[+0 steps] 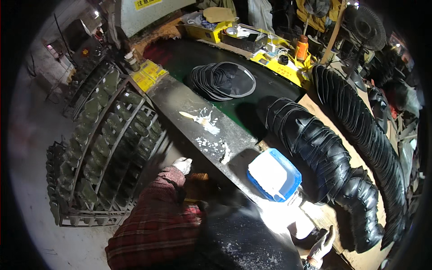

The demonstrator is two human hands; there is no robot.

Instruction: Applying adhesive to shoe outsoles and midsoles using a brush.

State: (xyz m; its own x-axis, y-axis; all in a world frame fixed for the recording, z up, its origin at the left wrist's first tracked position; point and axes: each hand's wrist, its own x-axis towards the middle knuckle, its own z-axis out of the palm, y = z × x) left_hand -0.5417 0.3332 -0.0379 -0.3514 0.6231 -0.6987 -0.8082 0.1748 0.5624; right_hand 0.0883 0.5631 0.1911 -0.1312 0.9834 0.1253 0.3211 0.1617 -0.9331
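My left hand (182, 165), in a white glove, is low beside the near edge of the narrow bench (173, 96). Its fingers look curled in, and whatever they may hold is hidden. Down at the lower right, my right hand (321, 248), also gloved, has its fingers stretched out and apart, near the end of a row of overlapping black pieces (315, 144). Between the hands, a blue tray (294, 175) filled with white stuff sits on the bench. Farther along lies a brush (188, 115), its head in a white smear.
A metal rack (96, 155) of dark green shoes stands at left. Black oval pieces (220, 81) lie fanned on the dark table; another long black row (360, 130) runs along the right. At the back are yellow boxes (204, 33), an orange bottle (301, 47) and a fan (365, 28).
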